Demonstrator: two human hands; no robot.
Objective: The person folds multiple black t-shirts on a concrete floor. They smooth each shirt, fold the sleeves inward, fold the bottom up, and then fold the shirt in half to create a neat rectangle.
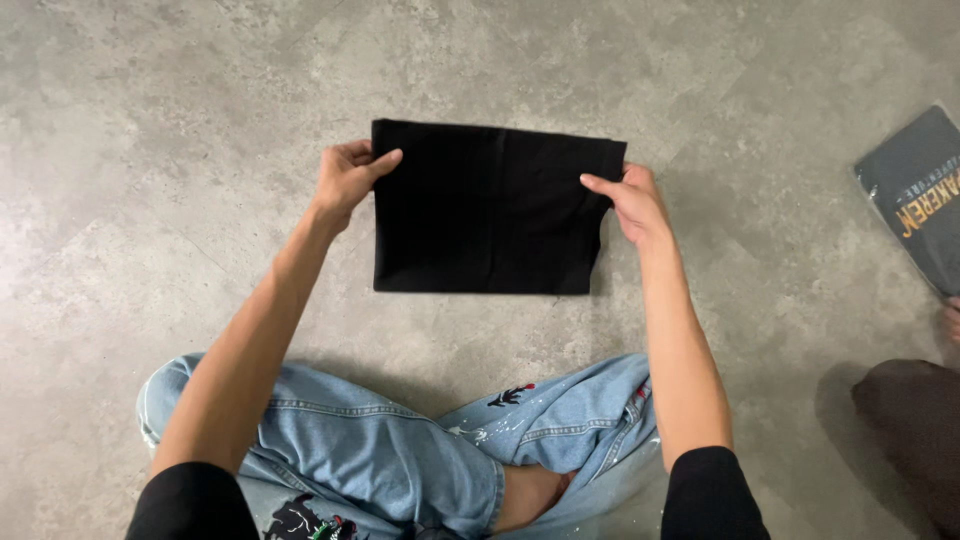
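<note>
Folded black cloth [488, 208] lies flat on the grey floor [150, 120] ahead of your crossed legs. Your left hand [347, 180] pinches its left edge; your right hand [632, 203] pinches the right edge. Bagged dark garment [918, 195] far right.

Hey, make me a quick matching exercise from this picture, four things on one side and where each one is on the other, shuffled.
Things:
1. left hand
2. right hand
3. folded black garment
4. packaged dark shirt

Places:
A. far right edge of the floor
B. gripping the garment's right edge
C. flat on the floor between the hands
D. gripping the garment's left edge

Pairs: 1-D, 2-B, 3-C, 4-A
</note>
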